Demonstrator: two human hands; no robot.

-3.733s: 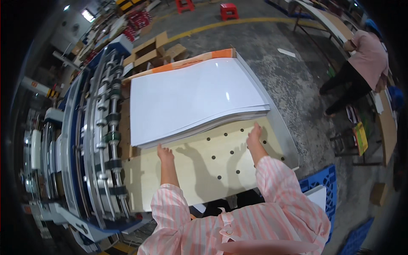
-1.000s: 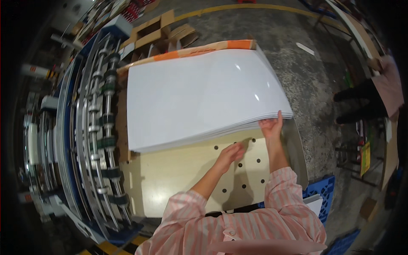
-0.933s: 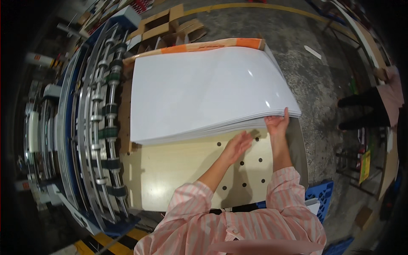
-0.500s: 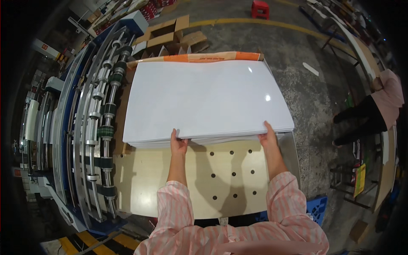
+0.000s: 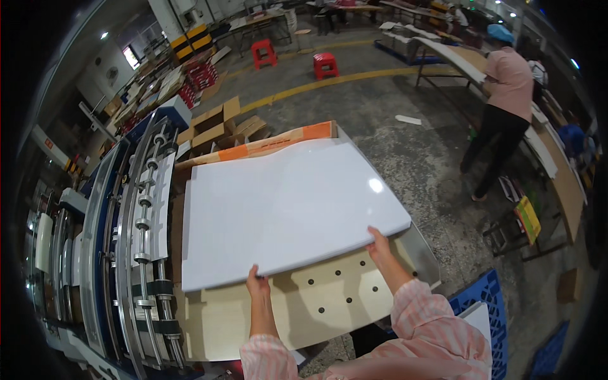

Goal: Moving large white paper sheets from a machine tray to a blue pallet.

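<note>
A thick stack of large, glossy white sheets (image 5: 285,209) lies on a pale board table (image 5: 221,329) with dark round holes. My left hand (image 5: 258,284) grips the stack's near edge left of its middle, thumb up on top, its other fingers mostly hidden below. Further right along the same edge, my right hand (image 5: 379,244) holds on near the corner, thumb over the top sheet. The near edge of the stack looks fairly even.
A roller machine (image 5: 144,221) runs along the left, a white sheet (image 5: 163,206) on its rollers. An orange-and-tan cardboard strip (image 5: 272,147) borders the stack's far side. Blue pallets (image 5: 497,316) lie at lower right. A co-worker (image 5: 506,95) stands at a long table; red stools (image 5: 325,65) stand beyond.
My view has lifted and turned, showing more of the room. Both hands stay on the near edge, whose layered sheets now look more even. A white sheet has appeared on the rollers.
</note>
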